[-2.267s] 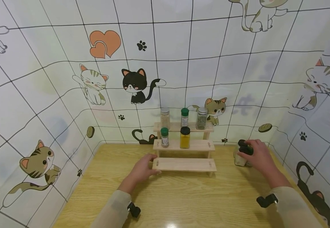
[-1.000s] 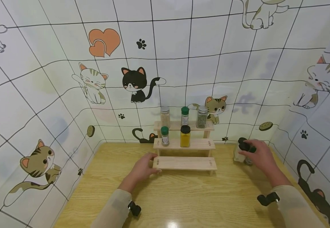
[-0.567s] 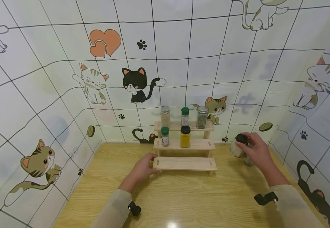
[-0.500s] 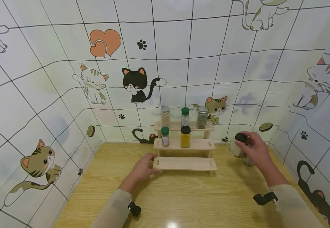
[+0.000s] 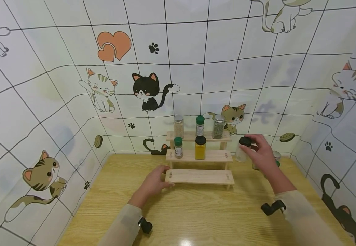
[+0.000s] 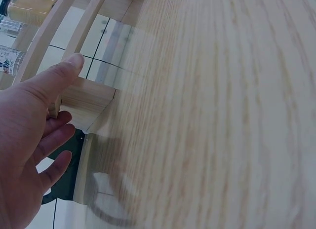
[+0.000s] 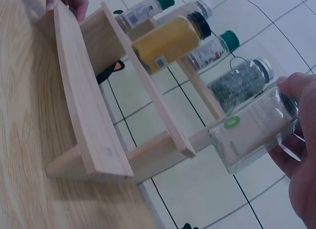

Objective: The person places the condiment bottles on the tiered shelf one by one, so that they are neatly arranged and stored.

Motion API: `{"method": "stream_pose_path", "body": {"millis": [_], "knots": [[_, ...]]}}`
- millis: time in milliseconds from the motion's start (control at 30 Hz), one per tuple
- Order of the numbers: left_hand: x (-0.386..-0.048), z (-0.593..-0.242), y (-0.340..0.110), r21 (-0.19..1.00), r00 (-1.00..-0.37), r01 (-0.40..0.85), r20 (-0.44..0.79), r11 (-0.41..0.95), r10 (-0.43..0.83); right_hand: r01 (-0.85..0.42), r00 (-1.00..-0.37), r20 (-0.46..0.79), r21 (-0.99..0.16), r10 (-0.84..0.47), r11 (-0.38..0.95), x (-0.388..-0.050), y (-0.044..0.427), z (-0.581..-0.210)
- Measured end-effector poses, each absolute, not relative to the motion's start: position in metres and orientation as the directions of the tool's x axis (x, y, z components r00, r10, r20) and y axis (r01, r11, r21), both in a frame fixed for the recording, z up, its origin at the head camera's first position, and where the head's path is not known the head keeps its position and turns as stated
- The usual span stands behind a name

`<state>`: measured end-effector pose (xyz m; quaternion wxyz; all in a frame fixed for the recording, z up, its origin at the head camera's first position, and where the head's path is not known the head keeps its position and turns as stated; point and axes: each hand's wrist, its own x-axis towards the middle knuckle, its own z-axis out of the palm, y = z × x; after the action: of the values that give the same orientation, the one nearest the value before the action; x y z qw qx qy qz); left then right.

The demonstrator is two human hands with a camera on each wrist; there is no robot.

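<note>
My right hand (image 5: 261, 152) grips a clear glass spice jar (image 7: 254, 133) by its black lid (image 5: 245, 141). The jar has pale contents and hangs in the air just right of the three-tier wooden spice rack (image 5: 199, 176). In the right wrist view it is tilted close to the middle shelf's right end. My left hand (image 5: 152, 181) holds the left end of the bottom shelf, thumb at the front edge and fingers behind, as the left wrist view (image 6: 29, 135) shows. On the middle shelf stand a green-capped jar (image 5: 178, 147) and a yellow jar (image 5: 200, 149).
The top shelf bears a silver-capped jar (image 5: 179, 126), a green-capped jar (image 5: 200, 125) and a jar of dried herbs (image 5: 218, 127). More jars (image 5: 277, 156) stand on the table (image 5: 196, 215) behind the right wrist, partly hidden. Cat-print walls enclose the table.
My right hand has picked up the black-lidded jar from the group on the right and carried it left toward the rack. The left hand has stayed at the bottom shelf.
</note>
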<state>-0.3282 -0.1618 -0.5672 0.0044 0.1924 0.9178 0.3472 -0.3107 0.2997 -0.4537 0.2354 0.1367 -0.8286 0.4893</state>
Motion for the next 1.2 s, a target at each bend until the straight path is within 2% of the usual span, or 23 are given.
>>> {"method": "stream_pose_path", "body": {"millis": [333,667,1200], "knots": [[-0.329,-0.568,-0.161,0.636,-0.927,0.349,0.127,0.688,0.353,-0.489,-0.854,0.517,-0.758,-0.058,0.433,-0.326,0.271,-0.454],[-0.328,-0.566,-0.161,0.634,-0.926,0.352,0.132,0.688,0.353,-0.463,-0.876,0.478,-0.8,-0.062,0.381,-0.332,0.245,-0.45],[-0.328,-0.566,-0.161,0.622,-0.923,0.364,0.142,0.694,0.357,-0.426,-0.902,0.422,-0.828,-0.094,0.365,-0.347,0.233,-0.459]]}}
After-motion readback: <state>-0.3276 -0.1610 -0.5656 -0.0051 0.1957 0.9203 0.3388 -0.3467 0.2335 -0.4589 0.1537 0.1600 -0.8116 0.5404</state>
